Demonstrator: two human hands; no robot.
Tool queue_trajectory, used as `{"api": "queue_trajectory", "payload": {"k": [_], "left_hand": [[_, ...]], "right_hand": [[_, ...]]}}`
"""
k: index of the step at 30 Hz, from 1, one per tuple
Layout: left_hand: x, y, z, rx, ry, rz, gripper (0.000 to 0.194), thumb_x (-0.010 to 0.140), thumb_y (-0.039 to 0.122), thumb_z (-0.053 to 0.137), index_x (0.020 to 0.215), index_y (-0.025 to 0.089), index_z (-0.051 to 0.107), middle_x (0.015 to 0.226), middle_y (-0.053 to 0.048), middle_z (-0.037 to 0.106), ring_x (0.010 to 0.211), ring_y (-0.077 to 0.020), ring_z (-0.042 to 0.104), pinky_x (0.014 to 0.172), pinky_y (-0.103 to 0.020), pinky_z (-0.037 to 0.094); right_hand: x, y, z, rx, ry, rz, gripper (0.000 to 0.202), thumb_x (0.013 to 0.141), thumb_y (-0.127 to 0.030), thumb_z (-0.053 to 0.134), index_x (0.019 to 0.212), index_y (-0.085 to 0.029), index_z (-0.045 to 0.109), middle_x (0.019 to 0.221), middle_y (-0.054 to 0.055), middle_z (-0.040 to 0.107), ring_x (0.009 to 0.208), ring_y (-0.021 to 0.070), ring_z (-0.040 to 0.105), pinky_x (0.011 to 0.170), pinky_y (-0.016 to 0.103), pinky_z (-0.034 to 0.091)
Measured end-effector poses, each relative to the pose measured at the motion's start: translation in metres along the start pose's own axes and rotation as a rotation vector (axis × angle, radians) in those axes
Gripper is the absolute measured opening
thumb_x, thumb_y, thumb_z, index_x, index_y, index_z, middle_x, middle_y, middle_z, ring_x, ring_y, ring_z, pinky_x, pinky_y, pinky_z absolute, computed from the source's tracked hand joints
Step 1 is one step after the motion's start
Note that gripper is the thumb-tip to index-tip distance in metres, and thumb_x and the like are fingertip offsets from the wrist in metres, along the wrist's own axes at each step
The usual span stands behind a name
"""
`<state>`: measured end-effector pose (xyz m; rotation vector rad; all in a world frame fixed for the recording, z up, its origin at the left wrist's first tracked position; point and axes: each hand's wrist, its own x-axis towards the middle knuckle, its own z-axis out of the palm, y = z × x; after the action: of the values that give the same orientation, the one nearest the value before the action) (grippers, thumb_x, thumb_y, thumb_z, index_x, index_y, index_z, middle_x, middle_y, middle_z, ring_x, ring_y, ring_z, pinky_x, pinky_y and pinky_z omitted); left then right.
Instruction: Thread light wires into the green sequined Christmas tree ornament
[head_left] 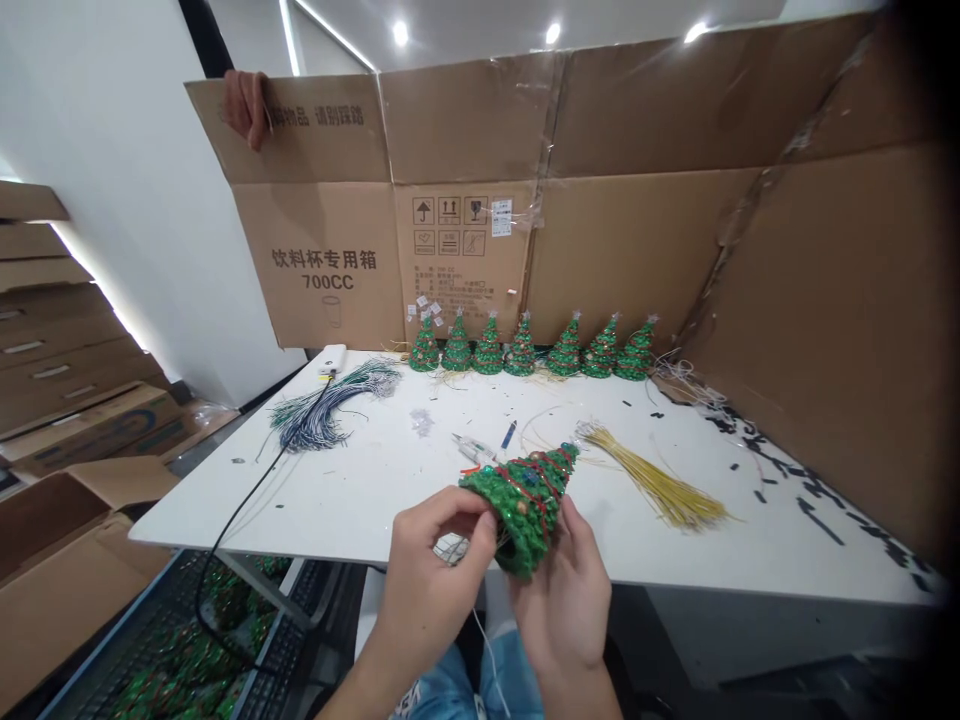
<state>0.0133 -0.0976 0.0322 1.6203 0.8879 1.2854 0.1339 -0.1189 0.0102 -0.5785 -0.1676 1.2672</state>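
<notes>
A small green Christmas tree [529, 495], wound with red trim and dotted with tiny ornaments, lies tilted between my hands above the table's front edge, its tip pointing up and right. My left hand [442, 550] pinches at the rim of its hollow base, thumb against forefinger. Pale wires [452, 547] show beside those fingers, and a white cord [489, 645] hangs below toward my lap. From beneath and the right side, my right hand [566, 575] supports the tree with its fingers curled around it; some fingertips are hidden behind the tree.
Several finished-looking trees [489, 350] stand along the cardboard wall [622, 250]. Bundles of dark wires [319, 415] and yellow wires [667, 480] lie on the white table [360, 510]. A blue pen-like item [509, 434] lies mid-table. Black scraps [817, 520] litter the right; a crate [90, 650] of trees sits lower left.
</notes>
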Motion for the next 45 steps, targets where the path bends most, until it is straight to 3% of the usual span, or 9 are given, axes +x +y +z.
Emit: {"api": "queue_trajectory", "payload": {"k": [7, 11, 15, 22, 30, 40, 45], "left_hand": [[0.0, -0.012, 0.011, -0.065, -0.106, 0.003, 0.019, 0.095, 0.02, 0.063, 0.089, 0.017, 0.08, 0.081, -0.005, 0.072, 0.069, -0.0143, 0.061, 0.061, -0.022, 0.052], [0.001, -0.023, 0.014, -0.028, -0.06, 0.063, 0.017, 0.089, 0.019, 0.069, 0.075, 0.016, 0.078, 0.068, -0.001, 0.066, 0.062, -0.0124, 0.053, 0.054, -0.02, 0.045], [0.002, -0.025, 0.015, 0.024, 0.004, 0.123, 0.021, 0.087, 0.019, 0.071, 0.067, 0.015, 0.074, 0.062, 0.0, 0.063, 0.061, -0.0125, 0.05, 0.06, -0.023, 0.046], [-0.001, -0.027, 0.019, 0.025, 0.08, 0.219, 0.011, 0.086, 0.016, 0.07, 0.079, 0.018, 0.079, 0.071, 0.0, 0.07, 0.067, -0.0141, 0.057, 0.065, -0.024, 0.048], [-0.003, -0.032, 0.018, 0.165, 0.157, 0.479, 0.026, 0.094, 0.028, 0.064, 0.071, 0.018, 0.072, 0.061, -0.001, 0.065, 0.056, -0.0136, 0.054, 0.057, -0.026, 0.042], [-0.002, -0.032, 0.015, 0.108, 0.1, 0.306, 0.03, 0.092, 0.037, 0.068, 0.07, 0.017, 0.073, 0.061, -0.001, 0.061, 0.058, -0.0137, 0.047, 0.057, -0.025, 0.043], [-0.003, -0.034, 0.017, 0.085, 0.115, 0.31, 0.032, 0.09, 0.034, 0.069, 0.063, 0.017, 0.067, 0.059, 0.0, 0.059, 0.056, -0.0131, 0.045, 0.058, -0.025, 0.044]], "right_hand": [[-0.006, 0.009, 0.002, 0.002, -0.009, -0.003, 0.051, 0.093, -0.051, 0.065, 0.136, -0.025, 0.067, 0.123, 0.005, 0.077, 0.11, 0.0285, 0.073, 0.1, 0.045, 0.056], [-0.01, 0.012, 0.005, -0.029, -0.002, -0.053, 0.055, 0.093, -0.049, 0.064, 0.145, -0.03, 0.06, 0.127, 0.004, 0.075, 0.109, 0.0287, 0.073, 0.099, 0.046, 0.056], [-0.013, 0.013, 0.008, -0.066, 0.0, -0.097, 0.059, 0.093, -0.047, 0.063, 0.15, -0.032, 0.054, 0.13, 0.004, 0.074, 0.119, 0.0304, 0.069, 0.101, 0.048, 0.055], [-0.019, 0.019, 0.006, -0.035, 0.005, -0.136, 0.064, 0.091, -0.042, 0.063, 0.153, -0.03, 0.049, 0.124, 0.005, 0.075, 0.118, 0.0314, 0.069, 0.103, 0.051, 0.053], [-0.023, 0.026, 0.003, -0.024, -0.023, -0.184, 0.067, 0.094, -0.041, 0.06, 0.158, -0.036, 0.04, 0.134, 0.003, 0.07, 0.114, 0.0288, 0.07, 0.102, 0.049, 0.053], [-0.02, 0.026, 0.004, -0.036, -0.041, -0.186, 0.071, 0.091, -0.04, 0.065, 0.157, -0.045, 0.038, 0.141, 0.0, 0.065, 0.118, 0.0281, 0.067, 0.103, 0.048, 0.054], [-0.021, 0.026, 0.003, -0.05, -0.051, -0.168, 0.075, 0.091, -0.039, 0.066, 0.158, -0.047, 0.033, 0.141, 0.0, 0.066, 0.114, 0.0273, 0.069, 0.103, 0.048, 0.054]]}}
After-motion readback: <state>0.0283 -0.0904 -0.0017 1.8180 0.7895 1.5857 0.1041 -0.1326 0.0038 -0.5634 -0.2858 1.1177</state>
